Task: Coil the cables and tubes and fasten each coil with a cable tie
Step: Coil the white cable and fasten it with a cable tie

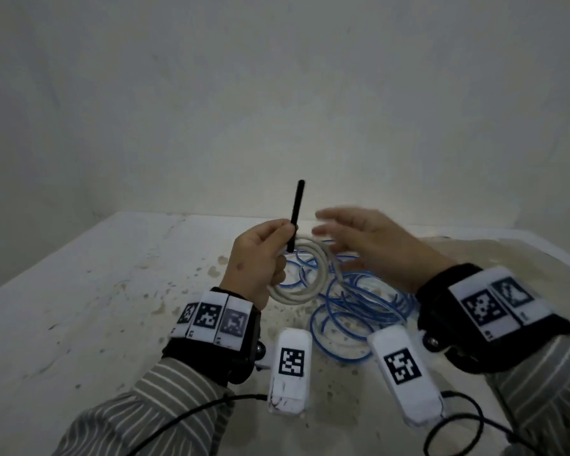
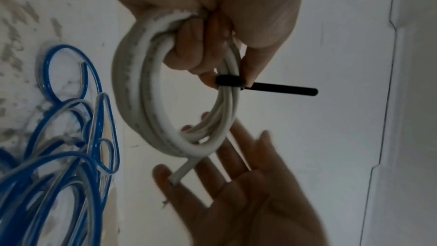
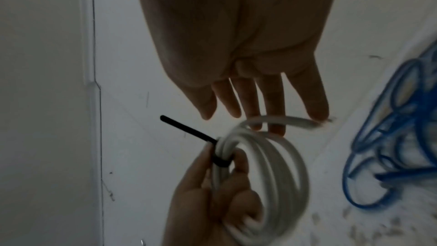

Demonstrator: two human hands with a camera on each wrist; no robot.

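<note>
Pale, stained tabletop (image 1: 79, 307) meets a bare wall behind; loose blue translucent tubing (image 1: 359, 301) sprawls on it, partly hidden by wrists. Above it the left hand (image 1: 260, 258) grips a coiled white round cable (image 2: 141, 91), thumb and forefinger pinching the black cable tie (image 2: 279, 89) around it. Just beside, the right hand (image 1: 369, 245) is blurred, fingers spread, holding nothing

A white cable coil (image 2: 144, 89), several loops, is held above the tabletop (image 1: 79, 291), with a black cable tie (image 2: 238, 83) cinched around it, tail jutting out. Loose blue tubing (image 1: 352, 301) lies tangled on the tabletop beneath.
</note>
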